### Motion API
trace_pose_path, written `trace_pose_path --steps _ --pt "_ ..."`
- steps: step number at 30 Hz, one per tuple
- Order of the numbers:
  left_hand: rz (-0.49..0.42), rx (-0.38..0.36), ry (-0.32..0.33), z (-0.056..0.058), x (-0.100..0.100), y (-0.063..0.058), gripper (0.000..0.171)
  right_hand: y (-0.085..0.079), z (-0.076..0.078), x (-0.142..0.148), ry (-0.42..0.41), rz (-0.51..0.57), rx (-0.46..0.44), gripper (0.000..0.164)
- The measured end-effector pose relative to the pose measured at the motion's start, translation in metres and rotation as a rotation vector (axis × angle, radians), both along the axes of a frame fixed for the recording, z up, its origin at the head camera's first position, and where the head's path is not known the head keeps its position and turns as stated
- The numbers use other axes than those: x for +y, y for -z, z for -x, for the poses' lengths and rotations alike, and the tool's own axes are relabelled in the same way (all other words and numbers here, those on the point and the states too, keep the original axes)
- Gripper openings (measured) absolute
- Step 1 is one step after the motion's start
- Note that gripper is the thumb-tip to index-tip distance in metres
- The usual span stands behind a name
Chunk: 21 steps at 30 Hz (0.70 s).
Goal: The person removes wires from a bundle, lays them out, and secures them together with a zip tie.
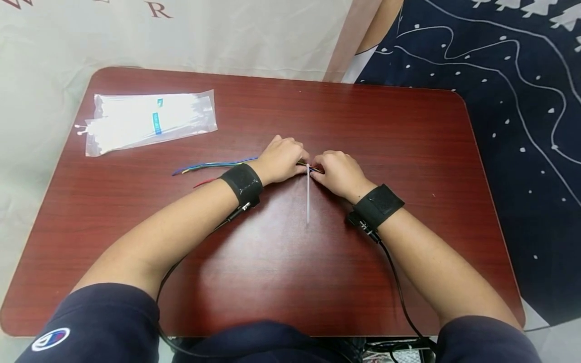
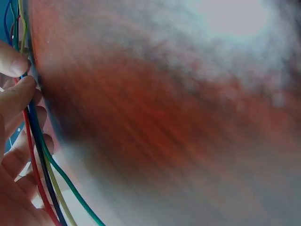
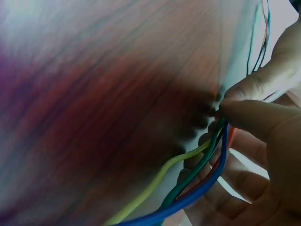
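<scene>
A bundle of thin blue, green, yellow and red wires [image 1: 213, 165] runs between both hands above the table's middle. My left hand [image 1: 282, 159] pinches the bundle between thumb and fingertips; the wires [image 2: 35, 141] cross its palm in the left wrist view. Close by on the other side, my right hand [image 1: 339, 173] grips the same bundle, and a blue wire [image 3: 225, 150] bends below its thumb. From the bundle between the hands, a white cable tie [image 1: 308, 194] hangs toward the person. Fingers hide whether it loops round the wires.
A clear plastic bag of white cable ties [image 1: 152, 121] lies at the back left of the red-brown wooden table [image 1: 386, 121], with a few tie ends poking out. Black wrist straps [image 1: 379, 205] carry cables along the forearms. Light and dark blue cloths hang behind.
</scene>
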State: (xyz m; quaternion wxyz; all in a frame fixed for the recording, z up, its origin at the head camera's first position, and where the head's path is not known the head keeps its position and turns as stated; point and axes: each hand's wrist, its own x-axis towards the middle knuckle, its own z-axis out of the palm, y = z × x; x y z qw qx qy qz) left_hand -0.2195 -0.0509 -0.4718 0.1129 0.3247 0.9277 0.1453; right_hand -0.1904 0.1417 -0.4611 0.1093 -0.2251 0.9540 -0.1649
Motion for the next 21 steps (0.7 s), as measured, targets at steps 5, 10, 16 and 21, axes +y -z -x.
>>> trace_pose_path --steps 5,10,16,21 --pt "-0.011 -0.014 -0.005 0.000 -0.001 -0.001 0.020 0.003 0.001 0.000 -0.043 -0.021 0.050 0.014" --pt "-0.009 -0.006 -0.020 0.002 -0.005 -0.001 0.018 0.002 0.003 0.002 -0.043 -0.032 0.076 0.014" --pt "-0.016 -0.007 -0.077 0.004 -0.023 -0.001 0.021 0.001 0.005 0.007 -0.005 -0.070 0.054 0.017" --pt "-0.024 -0.025 -0.137 0.006 -0.042 0.000 0.025 0.001 0.006 0.012 0.017 -0.056 0.028 0.019"
